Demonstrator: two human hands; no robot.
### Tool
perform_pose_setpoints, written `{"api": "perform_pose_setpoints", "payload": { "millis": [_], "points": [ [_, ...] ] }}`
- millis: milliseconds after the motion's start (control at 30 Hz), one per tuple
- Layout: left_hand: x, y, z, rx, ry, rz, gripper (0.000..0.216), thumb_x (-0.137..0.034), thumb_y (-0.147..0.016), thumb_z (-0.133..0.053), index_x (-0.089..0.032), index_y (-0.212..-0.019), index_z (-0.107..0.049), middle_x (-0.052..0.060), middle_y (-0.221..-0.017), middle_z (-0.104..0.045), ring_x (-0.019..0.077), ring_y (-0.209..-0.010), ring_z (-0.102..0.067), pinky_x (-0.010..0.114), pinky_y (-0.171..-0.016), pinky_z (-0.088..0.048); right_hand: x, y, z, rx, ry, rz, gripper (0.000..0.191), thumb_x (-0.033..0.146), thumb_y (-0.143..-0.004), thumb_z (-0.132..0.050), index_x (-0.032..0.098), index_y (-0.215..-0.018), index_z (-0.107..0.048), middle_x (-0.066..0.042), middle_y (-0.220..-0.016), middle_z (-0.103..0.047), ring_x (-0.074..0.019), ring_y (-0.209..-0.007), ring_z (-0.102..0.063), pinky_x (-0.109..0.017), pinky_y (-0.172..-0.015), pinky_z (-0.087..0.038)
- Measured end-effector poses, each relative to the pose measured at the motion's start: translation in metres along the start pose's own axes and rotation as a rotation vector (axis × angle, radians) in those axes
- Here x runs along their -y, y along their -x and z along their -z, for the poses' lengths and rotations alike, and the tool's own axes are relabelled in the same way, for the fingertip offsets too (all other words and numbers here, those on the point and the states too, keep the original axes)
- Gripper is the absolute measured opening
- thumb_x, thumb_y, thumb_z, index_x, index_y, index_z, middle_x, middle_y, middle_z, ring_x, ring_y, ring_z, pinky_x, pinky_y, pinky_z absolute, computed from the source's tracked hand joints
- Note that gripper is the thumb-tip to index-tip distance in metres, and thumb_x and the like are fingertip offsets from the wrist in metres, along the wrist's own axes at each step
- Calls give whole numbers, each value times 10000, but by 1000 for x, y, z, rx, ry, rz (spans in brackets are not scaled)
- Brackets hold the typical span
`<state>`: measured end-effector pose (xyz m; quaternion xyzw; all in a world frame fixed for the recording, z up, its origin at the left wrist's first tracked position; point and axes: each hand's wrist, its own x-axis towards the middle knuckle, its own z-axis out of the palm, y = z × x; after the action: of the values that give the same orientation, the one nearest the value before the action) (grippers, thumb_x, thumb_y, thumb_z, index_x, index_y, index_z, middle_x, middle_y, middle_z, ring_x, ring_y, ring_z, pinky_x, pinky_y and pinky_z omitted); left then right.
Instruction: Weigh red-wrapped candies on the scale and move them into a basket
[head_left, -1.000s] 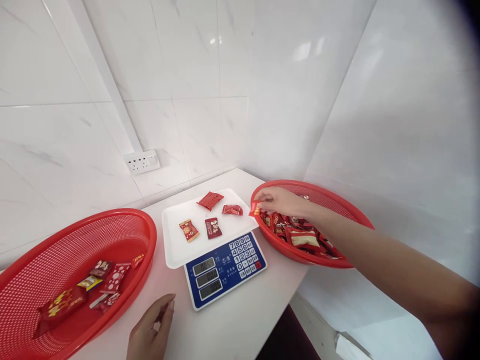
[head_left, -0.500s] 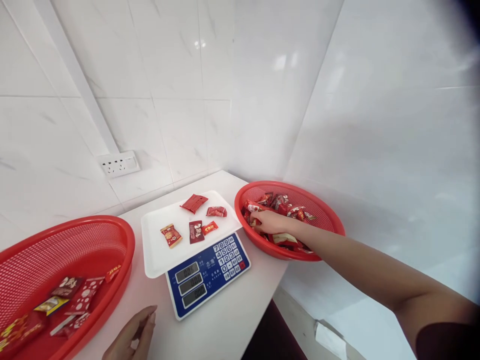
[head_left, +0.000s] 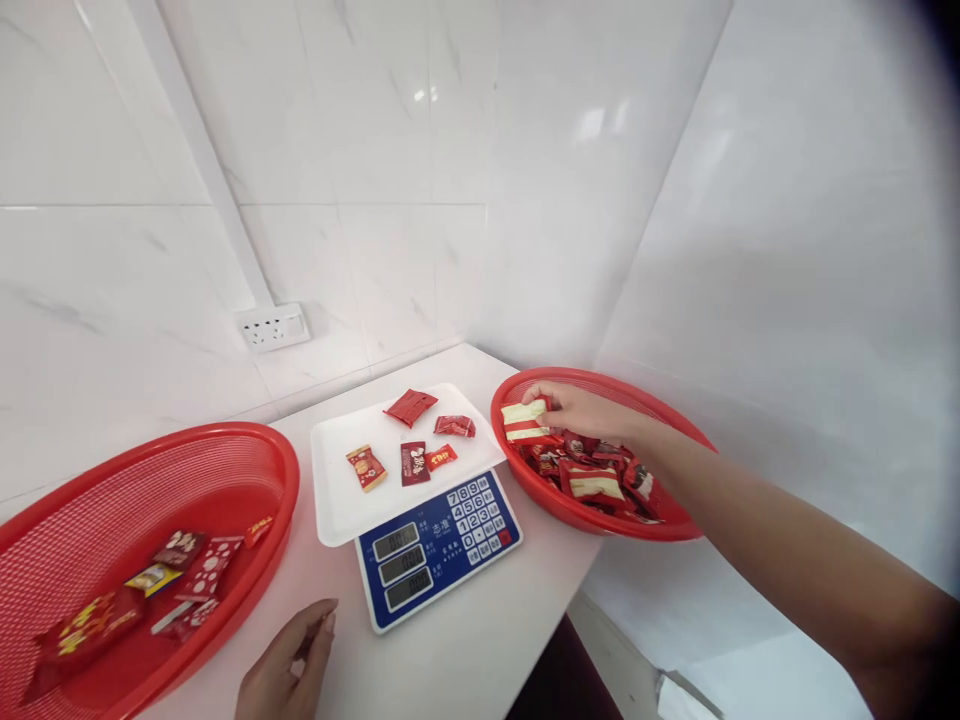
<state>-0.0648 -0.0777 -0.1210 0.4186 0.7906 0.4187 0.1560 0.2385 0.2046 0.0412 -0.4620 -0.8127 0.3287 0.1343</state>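
Note:
My right hand (head_left: pixel 581 408) is over the left part of the right red basket (head_left: pixel 675 425), closed on a red and cream snack packet (head_left: pixel 523 421). Under it the basket holds several red packets (head_left: pixel 592 480). A blue electronic scale (head_left: pixel 435 545) with a white tray (head_left: pixel 337 500) stands between the baskets; several small red packets (head_left: pixel 411 462) lie on the tray. My left hand (head_left: pixel 289 670) rests on the white counter near the front edge, fingers loosely curled with nothing in them.
A second red basket (head_left: pixel 247 450) at the left holds several packets (head_left: pixel 180 575). White tiled walls meet in a corner behind. A wall socket (head_left: pixel 271 326) sits on the left wall. The counter (head_left: pixel 480 650) ends just right of the scale.
My right hand left a small red packet on the scale tray, dipped into the right basket, and now lifts out a red and cream packet. My left hand stayed put.

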Motion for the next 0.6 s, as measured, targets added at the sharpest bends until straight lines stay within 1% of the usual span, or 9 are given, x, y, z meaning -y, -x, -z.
{"api": "perform_pose_setpoints", "payload": {
  "millis": [67,167,267,367,433,500,533,600],
  "points": [
    [-2,1,2,-12,-11,-40,304,-494,-716,-559,-243,-839,-680,19,-821,-722,163,-667,-656,196,-587,-525,9,-10,-8,-20,-73,65,245,127,-766,-497,208,-996,-522,8,-812,-599,-127,-651,-561,-209,-560,-427],
    [-4,2,4,30,-46,-64,316,-483,-739,-547,-224,-863,-677,41,-847,-723,167,-669,-656,207,-596,-530,26,-25,-23,25,-165,128,258,128,-766,-533,215,-1009,-525,7,-817,-614,-140,-695,-581,-223,-625,-459],
    [-7,3,5,18,-64,-65,330,-483,-762,-521,-216,-877,-674,52,-863,-720,169,-686,-653,213,-593,-530,47,-35,-40,84,-290,168,262,102,-784,-519,208,-1023,-503,1,-809,-603,-135,-717,-584,-223,-658,-480],
    [-9,3,6,-7,-68,-64,324,-480,-765,-513,-218,-868,-675,52,-863,-719,168,-670,-646,216,-564,-525,65,-39,-53,91,-318,225,273,83,-786,-504,203,-1031,-501,-2,-812,-597,-130,-720,-580,-220,-656,-481],
    [-7,3,6,-12,-58,-64,325,-482,-754,-522,-219,-866,-678,50,-862,-721,167,-668,-648,217,-567,-528,70,-39,-55,71,-279,269,284,94,-780,-507,206,-1041,-506,3,-811,-597,-133,-722,-580,-223,-653,-475],
    [-3,2,6,-31,-41,-58,330,-492,-738,-538,-224,-871,-678,44,-856,-723,164,-664,-652,209,-569,-529,66,-37,-49,37,-198,303,290,112,-777,-510,209,-1050,-510,7,-806,-603,-136,-721,-581,-222,-647,-463],
    [0,2,6,-37,-34,-53,332,-499,-726,-548,-230,-871,-679,39,-852,-724,164,-667,-656,203,-562,-527,61,-34,-42,6,-120,305,292,123,-780,-506,214,-1058,-513,9,-796,-607,-139,-712,-580,-222,-634,-452],
    [4,2,3,-32,-24,-40,329,-507,-696,-567,-246,-861,-682,26,-838,-726,167,-671,-661,192,-534,-520,48,-27,-25,-107,140,250,302,146,-803,-479,237,-1087,-522,8,-796,-623,-150,-699,-579,-231,-619,-430]
  ]
}}
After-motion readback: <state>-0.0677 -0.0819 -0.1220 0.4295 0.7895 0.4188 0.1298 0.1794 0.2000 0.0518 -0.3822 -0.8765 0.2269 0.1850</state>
